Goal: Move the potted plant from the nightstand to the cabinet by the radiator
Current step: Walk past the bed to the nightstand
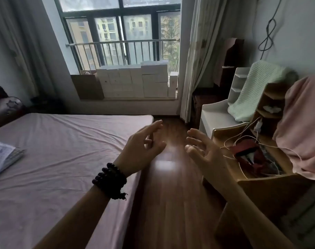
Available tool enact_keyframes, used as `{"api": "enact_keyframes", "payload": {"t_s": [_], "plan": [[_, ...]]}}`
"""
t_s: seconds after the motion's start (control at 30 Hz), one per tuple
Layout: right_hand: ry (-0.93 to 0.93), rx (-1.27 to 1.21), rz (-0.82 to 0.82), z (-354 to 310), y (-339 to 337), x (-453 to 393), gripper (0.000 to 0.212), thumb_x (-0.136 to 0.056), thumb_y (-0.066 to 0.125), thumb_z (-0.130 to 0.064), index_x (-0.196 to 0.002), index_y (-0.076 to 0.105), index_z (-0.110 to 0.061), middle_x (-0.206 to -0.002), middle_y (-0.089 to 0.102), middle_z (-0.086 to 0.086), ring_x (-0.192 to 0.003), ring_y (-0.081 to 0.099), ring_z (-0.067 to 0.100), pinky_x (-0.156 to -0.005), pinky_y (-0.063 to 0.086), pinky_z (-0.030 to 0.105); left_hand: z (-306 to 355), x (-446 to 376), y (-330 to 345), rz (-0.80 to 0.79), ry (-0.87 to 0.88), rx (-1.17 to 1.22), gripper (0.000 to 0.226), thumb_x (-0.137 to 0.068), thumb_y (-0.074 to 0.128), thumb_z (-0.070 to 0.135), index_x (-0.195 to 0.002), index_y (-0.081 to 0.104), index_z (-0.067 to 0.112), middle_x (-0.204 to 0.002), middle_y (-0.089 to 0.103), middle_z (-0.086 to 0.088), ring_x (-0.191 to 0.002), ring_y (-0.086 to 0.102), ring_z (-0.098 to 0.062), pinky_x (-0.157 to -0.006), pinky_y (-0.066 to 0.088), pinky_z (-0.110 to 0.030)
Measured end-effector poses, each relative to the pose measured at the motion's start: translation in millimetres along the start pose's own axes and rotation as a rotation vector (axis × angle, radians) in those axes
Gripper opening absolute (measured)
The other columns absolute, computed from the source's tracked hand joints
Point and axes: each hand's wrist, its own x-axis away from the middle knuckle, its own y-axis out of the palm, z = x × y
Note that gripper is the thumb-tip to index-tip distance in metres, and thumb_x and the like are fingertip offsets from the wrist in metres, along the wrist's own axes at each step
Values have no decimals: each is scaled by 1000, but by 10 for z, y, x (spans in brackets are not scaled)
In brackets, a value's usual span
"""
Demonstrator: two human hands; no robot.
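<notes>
Hands empty, fingers spread: left hand (144, 148), right hand (205, 151) above floor (167, 194); plant unseen.

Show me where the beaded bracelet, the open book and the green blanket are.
beaded bracelet (110, 180), head view, on the beads at the left wrist.
open book (2, 155), head view, on its page.
green blanket (252, 90), head view, on its middle.

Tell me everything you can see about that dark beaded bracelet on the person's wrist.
The bracelet is a string of small round beads, dark brown to black, with a slight gloss, perhaps wood. It looks wound around the left wrist in several loops, stacked close together. A small knot or tassel end sticks out on its lower side. It sits snugly against the skin just behind the left hand, which is open and holds nothing. The wrist hangs above the edge of the bed, without touching it.
</notes>
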Motion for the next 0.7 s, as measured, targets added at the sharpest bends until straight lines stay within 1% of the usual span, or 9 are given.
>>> {"api": "enact_keyframes", "payload": {"t_s": [0.13,0.2,0.3,0.37,0.5,0.6,0.7], "plan": [[0,11,-12,199,43,-421,56,-92,65,-20,-145,48,-14,-144,58,5,-126,59,10,-101,48,19,-242,-361,38,5,-11,-6,61,-90,71,13,-146,48,22,-136,62,5,-122,57,-2,-97,53,-23],[6,16,-12,365,132,-752,61,-87,65,-28,-145,48,-15,-143,58,4,-125,59,8,-100,48,19,-482,-668,63,10,-4,3,61,-90,71,14,-146,48,22,-137,61,6,-122,57,-2,-97,53,-23],[4,12,4,549,249,-1311,67,-82,60,-34,-145,48,-17,-143,58,3,-126,58,10,-104,49,23,-847,-1179,43,28,17,13,60,-90,71,14,-146,48,21,-136,62,6,-117,59,-3,-95,54,-24],[-9,27,4,639,343,-1724,67,-82,60,-35,-145,47,-18,-145,58,3,-128,58,11,-107,49,30,-1083,-1560,-5,47,29,19,60,-90,72,14,-146,48,20,-136,63,5,-121,58,-3,-96,55,-25],[-6,30,5,814,498,-2620,67,-82,61,-36,-146,47,-19,-145,58,1,-128,58,10,-108,50,39,-1544,-2402,-142,52,34,30,60,-90,72,17,-145,49,21,-135,64,5,-125,56,-2,-98,55,-30],[-11,33,11,1018,596,-3224,65,-83,60,-35,-145,48,-18,-144,58,-1,-128,59,9,-108,50,40,-1862,-2974,-153,40,28,48,61,-90,71,18,-146,49,21,-136,63,4,-127,55,-4,-100,54,-34],[-25,22,11,1255,659,-3794,62,-85,61,-34,-144,49,-20,-143,59,-4,-128,59,6,-108,50,36,-2178,-3485,-94,27,16,51,61,-89,70,18,-146,48,22,-137,63,4,-128,55,-4,-100,54,-33]]}}
